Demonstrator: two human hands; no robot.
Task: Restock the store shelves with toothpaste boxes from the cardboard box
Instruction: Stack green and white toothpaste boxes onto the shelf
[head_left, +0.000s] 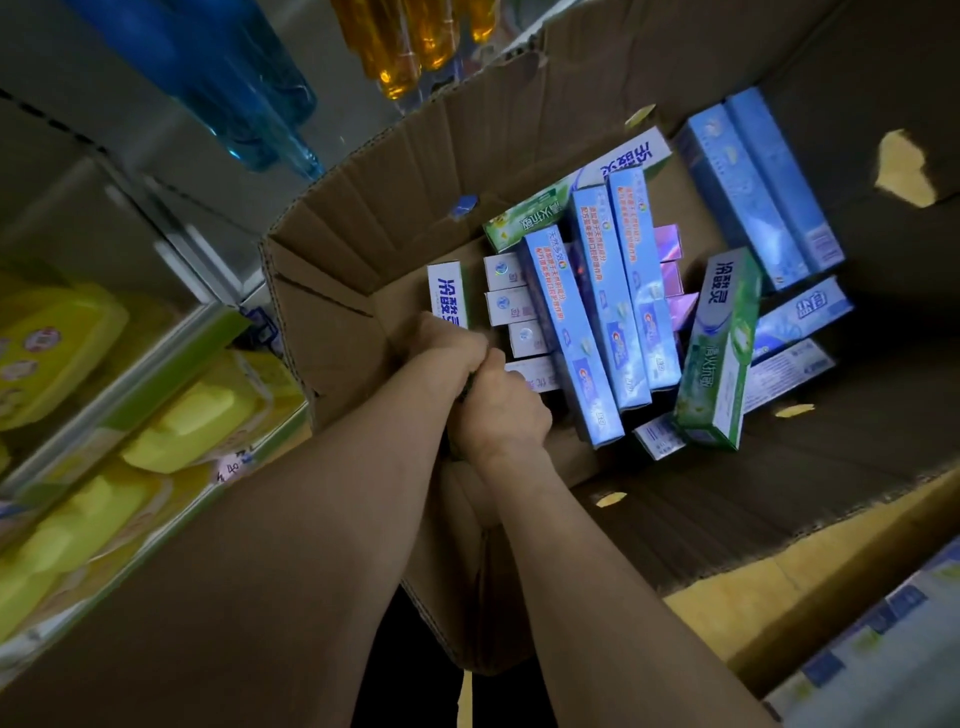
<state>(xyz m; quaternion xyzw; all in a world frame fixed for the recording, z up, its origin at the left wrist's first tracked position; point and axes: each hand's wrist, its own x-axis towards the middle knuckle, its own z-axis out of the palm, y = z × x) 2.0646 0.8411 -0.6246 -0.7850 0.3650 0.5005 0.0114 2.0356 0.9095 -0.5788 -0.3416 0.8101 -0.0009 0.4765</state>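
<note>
Lying jumbled inside open cardboard box (395, 197), blue and green toothpaste boxes (613, 291), left grip (447, 348) and right grip (501, 415) touching beside them, clasp unreadable.

The left hand (448, 349) and right hand (503, 413) touch, knuckles up, arms outstretched, fingertips hidden.

"冷酸灵" and "清火抗敏" on the green toothpaste box (719, 353)

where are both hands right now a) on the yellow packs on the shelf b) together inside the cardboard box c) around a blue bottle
b: the left hand and right hand meet low inside the cardboard box, beside the small white toothpaste boxes.
</note>
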